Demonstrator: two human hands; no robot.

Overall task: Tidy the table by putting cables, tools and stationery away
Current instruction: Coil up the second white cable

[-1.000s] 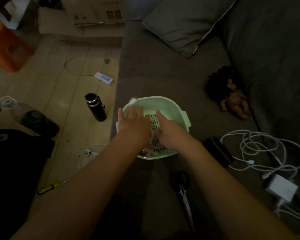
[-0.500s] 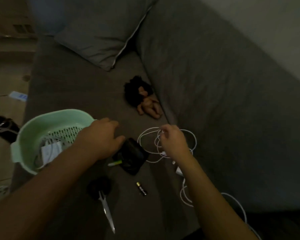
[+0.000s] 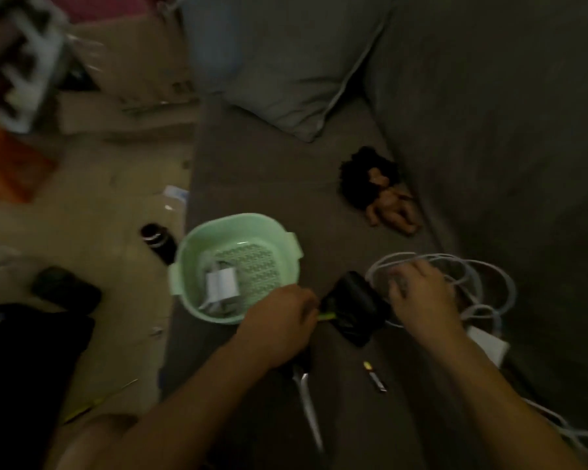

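Head view, dim, smeared with motion.

Scribe: Left to right. Floor side, count?

Spotter: One orange stool (image 3: 11, 164), blurred. One black bottle (image 3: 158, 242), a cylinder with a pale ring at the neck, on the floor near the sofa (image 3: 252, 164) edge.

Scribe: On the seat?

Spotter: One mint-green basket (image 3: 235, 218), rounded plastic, perforated floor, two lug handles. Inside it, one white charger block (image 3: 222, 283), boxy, its lead bunched beneath.

Scribe: Hands?

Spotter: Two, bare, apart, with the pouch between them. Left hand (image 3: 280, 320) is knuckles-up at the basket's near rim, fingertips tucked against the black pouch (image 3: 355, 307). Grip or mere touch, cannot tell. One yellow-green stick (image 3: 326, 316) pokes out there, too blurred to name.

Scribe: Below that?

Spotter: One pair of scissors (image 3: 308, 408), dark handles partly under the wrist, bright blades pointing toward the wearer. One battery (image 3: 375, 376), a small cylinder with a gold cap.

Scribe: Right side?

Spotter: Right hand (image 3: 421, 300) has its fingers spread and laid on the white cable (image 3: 472, 262). The cable is thin and smooth, in several loose loops on grey woven fabric. One white adapter (image 3: 487, 344), a flat slab, sits just beside the forearm.

Scribe: Behind?

Spotter: One doll (image 3: 384, 198), dark frizzy hair, lying near the backrest. One grey cushion (image 3: 286, 62), piped edge.
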